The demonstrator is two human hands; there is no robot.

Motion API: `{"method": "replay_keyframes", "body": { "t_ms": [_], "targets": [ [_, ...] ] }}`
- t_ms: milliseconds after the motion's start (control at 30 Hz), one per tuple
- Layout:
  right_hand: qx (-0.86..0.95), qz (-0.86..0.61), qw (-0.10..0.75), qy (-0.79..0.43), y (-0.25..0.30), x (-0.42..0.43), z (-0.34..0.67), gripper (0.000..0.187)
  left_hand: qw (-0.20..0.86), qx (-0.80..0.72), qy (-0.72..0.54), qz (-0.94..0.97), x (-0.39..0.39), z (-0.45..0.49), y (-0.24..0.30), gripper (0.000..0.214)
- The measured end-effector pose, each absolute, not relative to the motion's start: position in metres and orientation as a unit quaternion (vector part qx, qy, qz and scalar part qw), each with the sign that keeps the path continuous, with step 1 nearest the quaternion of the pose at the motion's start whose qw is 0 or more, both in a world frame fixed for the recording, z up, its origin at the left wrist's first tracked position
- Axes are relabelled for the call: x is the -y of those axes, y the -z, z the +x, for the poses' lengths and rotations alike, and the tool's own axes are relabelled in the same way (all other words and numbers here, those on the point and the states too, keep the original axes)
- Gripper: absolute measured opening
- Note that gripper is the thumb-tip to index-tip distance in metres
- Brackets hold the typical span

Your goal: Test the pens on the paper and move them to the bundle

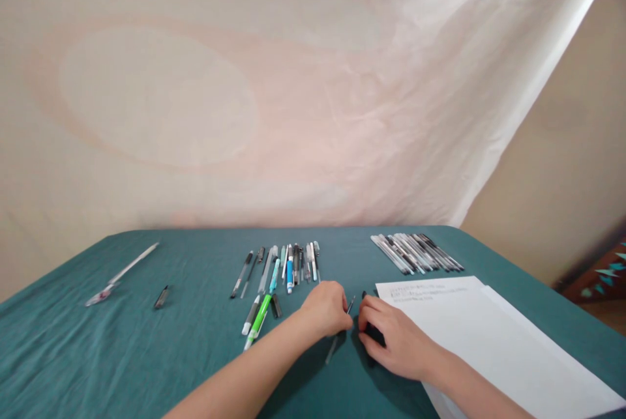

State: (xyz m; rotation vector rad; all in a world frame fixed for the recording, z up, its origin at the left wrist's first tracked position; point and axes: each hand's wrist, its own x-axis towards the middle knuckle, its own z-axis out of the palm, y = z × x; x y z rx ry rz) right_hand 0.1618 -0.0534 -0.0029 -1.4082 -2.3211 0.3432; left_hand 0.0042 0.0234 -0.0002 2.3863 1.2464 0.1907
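A pale cloth (303,80) with faint peach curves hangs behind the green-covered bench (122,354). Light is brightest at the cloth's upper right; beyond its slanting edge show a beige wall (562,119) and, low down, a reddish-brown patch (581,275) with teal shapes (607,272).

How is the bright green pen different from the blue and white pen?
The green pen has bright green on it; the blue pen has blue. The green pen lies slanted, while the blue pen points almost straight away from you. The green pen is closer to you; the blue pen is farther back. Both have white parts and lie on the cloth.
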Motion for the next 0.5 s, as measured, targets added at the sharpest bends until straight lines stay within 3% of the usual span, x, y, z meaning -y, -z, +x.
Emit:
{"method": "replay_keyframes", "body": {
  "t_ms": [300,500],
  "targets": [
    [0.776,-0.575,0.23,-0.114,0.01,0.05,0.166,0.026,0.254,-0.459,-0.082,0.847,-0.023,0.002,-0.001,0.017],
    [0.734,-0.623,0.241,-0.119,0.027,0.042,0.172,0.022,0.383,-0.457,-0.141,0.79,-0.034,-0.002,0.005,0.015]
  ]
}}
